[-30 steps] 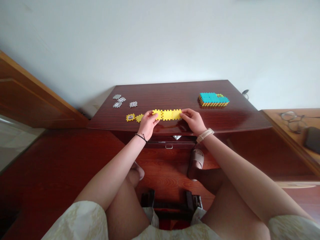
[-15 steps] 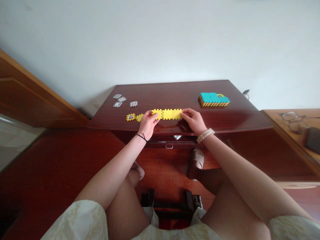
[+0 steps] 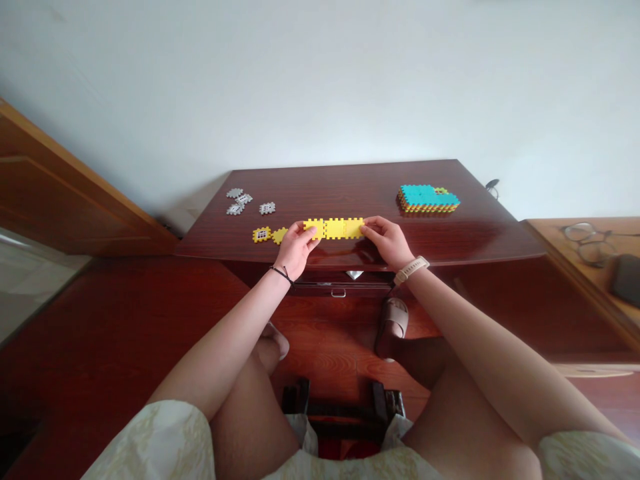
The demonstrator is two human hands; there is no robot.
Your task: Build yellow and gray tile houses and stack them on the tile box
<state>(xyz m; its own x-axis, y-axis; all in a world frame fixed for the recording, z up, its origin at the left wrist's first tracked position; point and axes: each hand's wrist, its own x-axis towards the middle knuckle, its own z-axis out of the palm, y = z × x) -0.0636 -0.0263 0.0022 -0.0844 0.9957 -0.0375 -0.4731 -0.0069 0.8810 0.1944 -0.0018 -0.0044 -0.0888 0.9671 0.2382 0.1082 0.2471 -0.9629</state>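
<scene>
A strip of three joined yellow toothed tiles (image 3: 334, 229) hangs just above the dark red table (image 3: 350, 193), held at both ends. My left hand (image 3: 296, 247) pinches its left end and my right hand (image 3: 386, 241) pinches its right end. Two loose yellow tiles (image 3: 269, 235) lie on the table just left of my left hand. Several grey tiles (image 3: 247, 201) are scattered further back on the left.
A stack of tiles with a turquoise top (image 3: 427, 199) stands at the table's back right. A drawer handle (image 3: 338, 293) shows under the front edge. Glasses (image 3: 585, 241) and a dark object (image 3: 626, 280) lie on a lighter surface to the right. My sandalled foot (image 3: 393, 323) rests below.
</scene>
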